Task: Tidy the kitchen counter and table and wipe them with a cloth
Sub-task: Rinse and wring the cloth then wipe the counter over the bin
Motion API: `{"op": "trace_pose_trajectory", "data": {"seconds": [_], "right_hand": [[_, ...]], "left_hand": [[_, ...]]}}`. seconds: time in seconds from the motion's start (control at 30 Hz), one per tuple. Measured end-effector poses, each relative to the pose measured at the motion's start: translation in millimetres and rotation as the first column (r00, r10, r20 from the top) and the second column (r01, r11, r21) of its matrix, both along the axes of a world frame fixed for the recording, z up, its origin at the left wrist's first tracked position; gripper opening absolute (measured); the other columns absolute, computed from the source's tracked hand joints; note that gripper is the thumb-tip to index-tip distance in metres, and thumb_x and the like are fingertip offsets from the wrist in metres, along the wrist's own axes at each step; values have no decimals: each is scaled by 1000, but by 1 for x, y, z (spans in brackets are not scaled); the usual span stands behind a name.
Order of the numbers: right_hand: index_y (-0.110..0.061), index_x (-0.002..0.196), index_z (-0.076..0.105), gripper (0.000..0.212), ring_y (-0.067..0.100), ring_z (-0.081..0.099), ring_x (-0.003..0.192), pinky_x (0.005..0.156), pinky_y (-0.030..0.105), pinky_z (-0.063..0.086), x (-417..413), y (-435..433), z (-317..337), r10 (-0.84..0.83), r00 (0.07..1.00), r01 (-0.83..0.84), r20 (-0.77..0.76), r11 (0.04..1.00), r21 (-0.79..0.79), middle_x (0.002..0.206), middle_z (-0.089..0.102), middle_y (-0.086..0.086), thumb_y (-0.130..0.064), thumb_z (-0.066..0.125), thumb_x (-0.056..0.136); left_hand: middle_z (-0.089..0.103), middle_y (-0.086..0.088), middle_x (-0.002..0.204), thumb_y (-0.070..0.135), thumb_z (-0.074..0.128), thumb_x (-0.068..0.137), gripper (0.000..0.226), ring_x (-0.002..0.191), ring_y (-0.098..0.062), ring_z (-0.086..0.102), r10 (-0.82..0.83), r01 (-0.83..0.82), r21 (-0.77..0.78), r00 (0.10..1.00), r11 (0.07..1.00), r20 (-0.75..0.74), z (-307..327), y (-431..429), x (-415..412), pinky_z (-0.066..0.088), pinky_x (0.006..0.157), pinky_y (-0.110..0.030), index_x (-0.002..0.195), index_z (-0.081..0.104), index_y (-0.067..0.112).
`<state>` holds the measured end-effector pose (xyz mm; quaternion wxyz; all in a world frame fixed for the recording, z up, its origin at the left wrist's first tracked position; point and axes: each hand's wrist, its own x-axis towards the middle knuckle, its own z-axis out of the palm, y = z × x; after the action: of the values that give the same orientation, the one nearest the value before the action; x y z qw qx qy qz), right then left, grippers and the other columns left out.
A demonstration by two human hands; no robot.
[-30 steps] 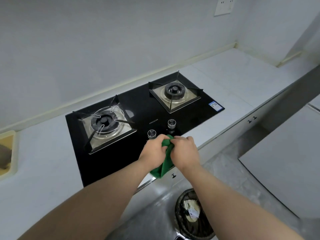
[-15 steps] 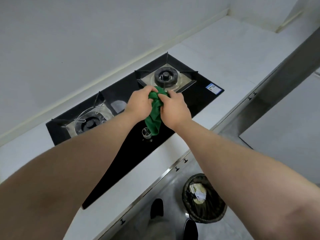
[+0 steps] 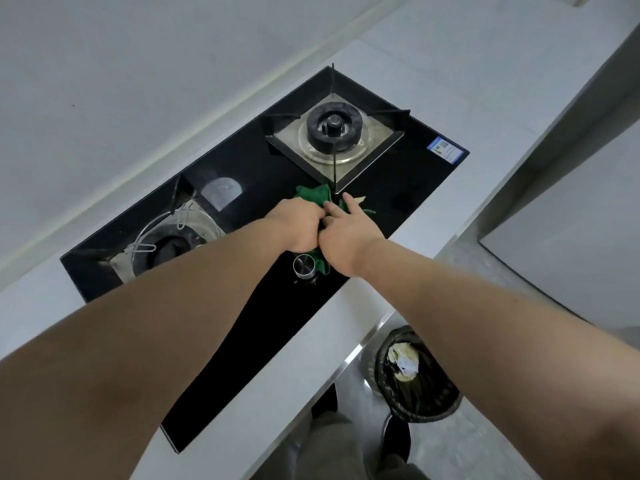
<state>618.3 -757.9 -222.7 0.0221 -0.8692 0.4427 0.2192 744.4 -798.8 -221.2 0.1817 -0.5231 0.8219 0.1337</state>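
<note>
A green cloth (image 3: 313, 195) lies bunched on the black glass hob (image 3: 263, 188), between the two burners and just in front of the right burner's corner. My left hand (image 3: 298, 226) is curled around the cloth's near part. My right hand (image 3: 349, 233) lies beside it with fingers stretched flat over the cloth, pressing it onto the glass. Most of the cloth is hidden under both hands; a green edge shows below them by a steel knob (image 3: 304, 265).
The right burner (image 3: 334, 128) and left burner (image 3: 166, 244) have raised metal pan supports. White counter (image 3: 450, 74) runs right and around the hob. A black-lined bin (image 3: 417, 375) with rubbish stands on the floor below the counter edge.
Both hands have carried the cloth from the hob's front edge by the knobs toward the middle and lowered it onto the glass; my right hand's fingers have straightened out.
</note>
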Motion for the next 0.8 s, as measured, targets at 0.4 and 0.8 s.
{"op": "trace_pose_trajectory", "data": {"seconds": [0.4,0.8], "right_hand": [[-21,112,69,29,24,39,116,105,42,28,-25,63,2,-28,991,41,129,994,-98,113,64,-3,-23,44,98],[-19,105,67,20,25,44,108,98,34,34,-78,88,3,-64,993,68,102,997,-39,107,64,0,-16,54,92]], "left_hand": [[54,2,70,17,52,78,7,69,-23,56,-191,195,-8,965,981,182,-6,37,-28,49,62,-34,71,52,19],[65,2,77,25,52,79,11,71,-23,64,-121,129,-79,988,989,98,-8,93,-79,53,62,-32,82,62,20]]}}
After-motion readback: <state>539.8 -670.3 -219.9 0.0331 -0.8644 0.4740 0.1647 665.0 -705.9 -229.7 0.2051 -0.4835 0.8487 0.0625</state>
